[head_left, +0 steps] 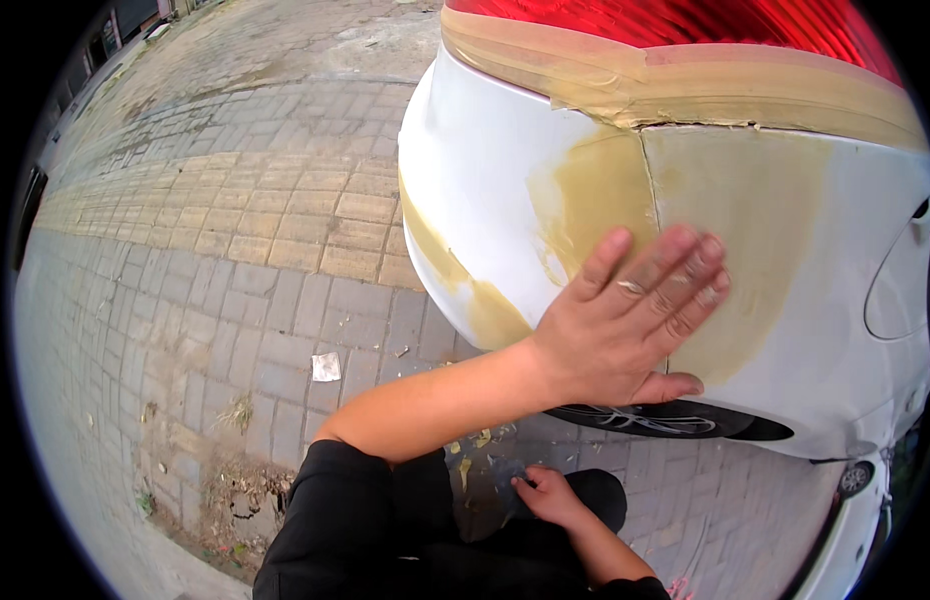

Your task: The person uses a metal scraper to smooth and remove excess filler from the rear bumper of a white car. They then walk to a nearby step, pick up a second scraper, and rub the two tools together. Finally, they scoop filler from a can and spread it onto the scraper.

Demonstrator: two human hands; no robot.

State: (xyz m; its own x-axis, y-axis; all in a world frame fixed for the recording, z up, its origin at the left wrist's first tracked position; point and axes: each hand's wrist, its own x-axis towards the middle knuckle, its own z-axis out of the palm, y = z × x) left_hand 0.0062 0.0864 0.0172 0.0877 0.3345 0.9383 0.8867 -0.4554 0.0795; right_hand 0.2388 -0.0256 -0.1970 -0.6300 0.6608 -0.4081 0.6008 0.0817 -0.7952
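My left hand (635, 320) lies flat against the rear corner of a white car (485, 130), its fingers spread and slightly blurred. Under and around it, dull yellow-tan filler patches (595, 185) cover the bodywork on both sides of a vertical panel seam. Low over my lap, my right hand (550, 497) is closed, with a thin grey sheet (507, 482) at its fingertips; its exact kind is not clear. Tan masking tape (705, 95) runs along the lower edge of the red tail light (685, 22).
The car's wheel (665, 422) shows below my left wrist. Grey and yellow paving bricks (315, 220) stretch to the left. A white scrap of paper (326, 367) lies on them, and yellowish flakes (465, 470) are scattered near my legs. Another white car (850, 510) stands at the right.
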